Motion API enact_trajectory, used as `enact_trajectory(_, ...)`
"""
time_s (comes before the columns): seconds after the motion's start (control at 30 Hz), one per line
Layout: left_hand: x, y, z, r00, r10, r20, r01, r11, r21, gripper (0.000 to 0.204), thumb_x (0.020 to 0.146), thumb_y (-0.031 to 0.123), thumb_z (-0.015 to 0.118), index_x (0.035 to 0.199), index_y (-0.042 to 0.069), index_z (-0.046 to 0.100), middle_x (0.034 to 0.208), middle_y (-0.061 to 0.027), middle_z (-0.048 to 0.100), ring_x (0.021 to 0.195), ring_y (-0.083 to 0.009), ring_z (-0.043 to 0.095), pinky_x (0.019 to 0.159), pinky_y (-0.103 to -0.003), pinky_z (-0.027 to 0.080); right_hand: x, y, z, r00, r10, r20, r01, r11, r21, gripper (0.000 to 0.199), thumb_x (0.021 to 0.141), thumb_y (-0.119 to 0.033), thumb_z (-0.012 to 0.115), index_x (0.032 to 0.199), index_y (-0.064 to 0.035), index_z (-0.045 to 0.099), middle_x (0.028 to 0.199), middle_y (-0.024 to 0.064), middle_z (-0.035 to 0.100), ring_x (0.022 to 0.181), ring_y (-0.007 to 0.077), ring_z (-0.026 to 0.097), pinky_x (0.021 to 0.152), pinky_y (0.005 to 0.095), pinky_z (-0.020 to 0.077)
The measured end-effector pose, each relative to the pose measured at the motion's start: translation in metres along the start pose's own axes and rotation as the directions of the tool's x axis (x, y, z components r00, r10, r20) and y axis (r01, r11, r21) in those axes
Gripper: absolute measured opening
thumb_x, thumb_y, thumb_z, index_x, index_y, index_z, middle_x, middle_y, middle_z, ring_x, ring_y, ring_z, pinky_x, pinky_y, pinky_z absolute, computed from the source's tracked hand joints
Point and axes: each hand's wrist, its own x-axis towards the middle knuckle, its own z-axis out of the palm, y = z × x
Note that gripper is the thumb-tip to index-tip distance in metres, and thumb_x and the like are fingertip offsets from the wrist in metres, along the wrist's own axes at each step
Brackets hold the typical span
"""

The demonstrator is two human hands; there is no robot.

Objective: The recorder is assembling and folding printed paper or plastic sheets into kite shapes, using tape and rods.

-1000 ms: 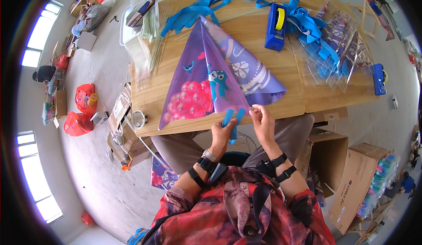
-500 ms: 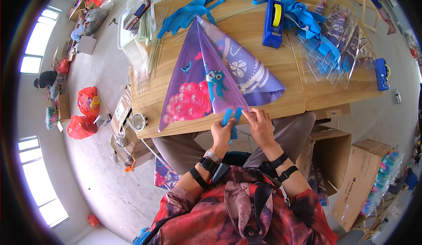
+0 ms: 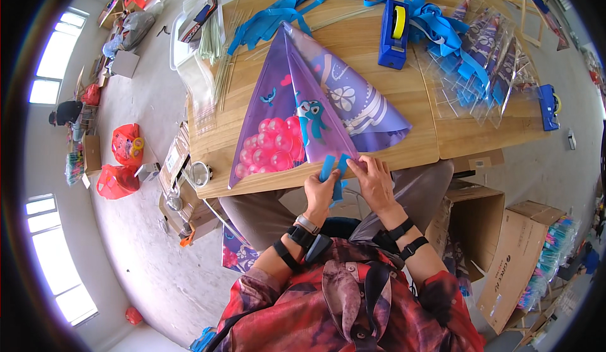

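A purple printed kite point(image 3: 268, 115) with pink balloons and a blue cartoon animal lies folded at the table's near edge, its tip pointing away from me. My left hand point(image 3: 319, 191) is closed around a folded blue ribbon point(image 3: 327, 167), whose ends stick up and hang below the fingers. Beside it, my right hand point(image 3: 375, 184) pinches the kite's lower right corner, close to a second upright end of the ribbon. Whether its fingertips grip that ribbon too is hard to see.
Blue ribbons point(image 3: 271, 27) and thin sticks point(image 3: 222, 77) lie across the wooden table point(image 3: 413, 93). A blue tape dispenser point(image 3: 392, 52) stands behind the kite. Bagged kites point(image 3: 499, 55) lie at the right, a white bin point(image 3: 178, 46) at the left. An open cardboard box point(image 3: 476, 219) stands beside my leg.
Almost nothing differs; both hands keep their hold. The blue ribbon in my left hand has shifted very slightly.
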Motion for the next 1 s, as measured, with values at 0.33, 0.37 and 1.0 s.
enact_trajectory(0.33,0.002,-0.011,-0.003,0.992,0.125,0.005,-0.125,0.984,0.13,0.031,0.089,0.026,0.081,0.09,-0.004,0.074,0.069,-0.0017,0.065,0.061,-0.0084,0.058,0.054,-0.031,0.047,0.004,-0.002,-0.001,1.0,-0.018,-0.021,0.018,1.0,0.007,0.041,0.089,-0.008,0.061,0.129,-0.0115,0.07,0.123,0.0145,0.061,0.114,0.0323,0.061,0.095,0.0461,0.0479)
enact_trajectory(0.37,0.001,-0.012,-0.004,0.992,0.125,0.006,-0.125,0.984,0.13,0.031,0.089,0.026,0.081,0.09,-0.004,0.074,0.069,-0.0017,0.065,0.061,-0.0084,0.058,0.054,-0.031,0.047,0.003,-0.001,-0.001,1.0,-0.016,-0.017,0.016,1.0,0.01,0.041,0.089,-0.008,0.061,0.129,-0.0118,0.07,0.124,0.0147,0.061,0.114,0.0322,0.061,0.095,0.0461,0.048)
enact_trajectory(1.0,0.012,-0.008,-0.04,0.569,0.458,0.684,-0.769,0.0,0.64,0.075,0.091,0.007,0.06,0.161,0.016,0.036,0.093,-0.0108,0.06,0.074,-0.033,0.067,0.065,-0.045,0.054,0.002,0.002,0.001,0.999,-0.048,-0.02,0.047,0.999,-0.027,0.043,0.089,-0.008,0.061,0.13,-0.0141,0.069,0.123,0.0119,0.061,0.115,0.031,0.06,0.096,0.0454,0.0469)
